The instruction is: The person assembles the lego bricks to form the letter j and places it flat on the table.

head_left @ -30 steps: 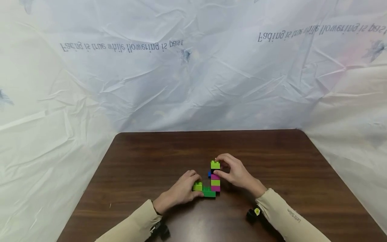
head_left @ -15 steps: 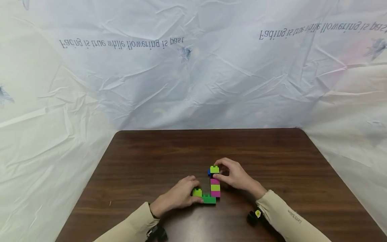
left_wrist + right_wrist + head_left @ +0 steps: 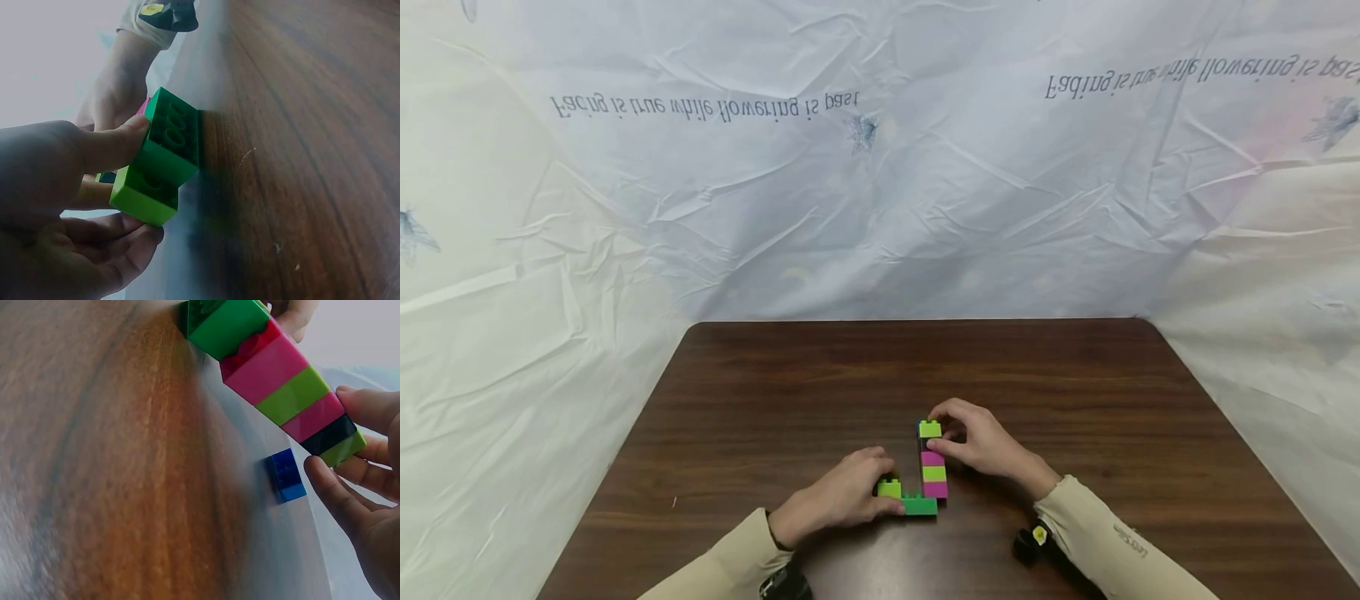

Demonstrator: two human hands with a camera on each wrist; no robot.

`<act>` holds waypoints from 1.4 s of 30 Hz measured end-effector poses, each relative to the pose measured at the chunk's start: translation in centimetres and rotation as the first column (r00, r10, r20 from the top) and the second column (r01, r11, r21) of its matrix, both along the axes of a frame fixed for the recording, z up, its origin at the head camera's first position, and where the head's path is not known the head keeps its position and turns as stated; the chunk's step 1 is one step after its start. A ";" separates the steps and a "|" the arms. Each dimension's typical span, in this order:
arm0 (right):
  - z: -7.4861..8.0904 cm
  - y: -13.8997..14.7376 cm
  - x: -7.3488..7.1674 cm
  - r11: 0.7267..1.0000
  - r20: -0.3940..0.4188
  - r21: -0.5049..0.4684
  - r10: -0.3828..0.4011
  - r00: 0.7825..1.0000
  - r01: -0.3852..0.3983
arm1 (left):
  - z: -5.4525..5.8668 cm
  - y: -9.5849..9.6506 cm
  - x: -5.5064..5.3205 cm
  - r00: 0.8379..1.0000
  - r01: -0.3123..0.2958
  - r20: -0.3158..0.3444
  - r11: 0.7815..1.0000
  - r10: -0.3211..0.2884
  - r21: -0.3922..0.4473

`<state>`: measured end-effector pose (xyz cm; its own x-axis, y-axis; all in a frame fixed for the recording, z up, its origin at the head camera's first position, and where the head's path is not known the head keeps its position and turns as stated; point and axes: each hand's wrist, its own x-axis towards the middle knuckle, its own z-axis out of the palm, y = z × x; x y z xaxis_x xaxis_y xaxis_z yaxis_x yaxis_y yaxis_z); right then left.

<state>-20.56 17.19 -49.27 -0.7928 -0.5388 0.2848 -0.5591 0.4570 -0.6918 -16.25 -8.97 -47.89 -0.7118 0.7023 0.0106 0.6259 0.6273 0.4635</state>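
Observation:
Toy building bricks are joined into an L shape. A long green brick (image 3: pixel 919 507) forms its foot, with a lime brick (image 3: pixel 890 489) at the left end and a pink, lime and black column (image 3: pixel 292 395) at the right. My left hand (image 3: pixel 841 493) grips the lime end, thumb on the green brick. With thumb and fingers my right hand (image 3: pixel 983 442) pinches the column's top, around the black brick (image 3: pixel 329 434) and the uppermost lime brick (image 3: pixel 929 429). Hollow undersides show in the left wrist view. A separate blue brick (image 3: pixel 287 476) is almost hidden behind the column in the head view.
A dark wooden table (image 3: pixel 760 392) lies beneath, with a pale speck (image 3: pixel 674 502) at its left. Pale printed sheeting (image 3: pixel 880 208) hangs behind and beside it. Black wrist cameras (image 3: pixel 1028 546) sit under both forearms.
Both hands have shifted the joined bricks slightly closer to me. The blue brick, plainer beside the column earlier, is now nearly covered by it. Both grips stay the same.

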 end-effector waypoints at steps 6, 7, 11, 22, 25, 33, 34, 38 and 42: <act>-0.3 0.0 0.0 1.000 0.013 0.024 0.006 1.000 -0.007 | 0.0 0.0 0.4 0.999 -0.011 0.045 1.000 0.011 -0.009; -0.3 0.0 0.0 1.000 0.014 0.029 0.006 1.000 -0.007 | 0.0 0.0 0.4 0.998 -0.011 0.055 1.000 0.012 -0.011; -0.5 0.0 0.0 0.999 0.010 0.029 0.012 1.000 -0.013 | -0.1 0.0 0.6 0.997 -0.014 0.076 1.000 0.015 -0.014; -0.7 0.0 -0.1 0.998 0.020 0.041 0.039 0.999 -0.039 | -0.4 0.0 0.7 0.998 0.011 0.069 1.000 -0.009 -0.024; -0.8 0.0 -0.2 0.998 0.030 0.049 0.040 0.999 -0.042 | -0.4 0.0 0.7 0.997 0.014 0.077 1.000 -0.013 -0.023; -0.9 0.0 -0.3 0.996 0.032 0.074 0.040 0.999 -0.042 | -0.3 0.0 0.9 0.994 0.021 0.106 1.000 -0.019 -0.018; -1.0 0.0 -0.3 0.996 0.029 0.076 0.040 0.999 -0.042 | -0.4 0.0 0.9 0.994 0.021 0.111 1.000 -0.018 -0.019; -1.0 0.0 -0.4 0.996 0.025 0.077 0.037 0.999 -0.039 | -0.3 0.0 1.0 0.992 0.018 0.127 1.000 -0.015 -0.024; -1.1 0.0 -0.5 0.996 0.034 0.077 0.035 0.999 -0.038 | -0.3 0.0 1.0 0.991 0.011 0.134 1.000 -0.008 -0.028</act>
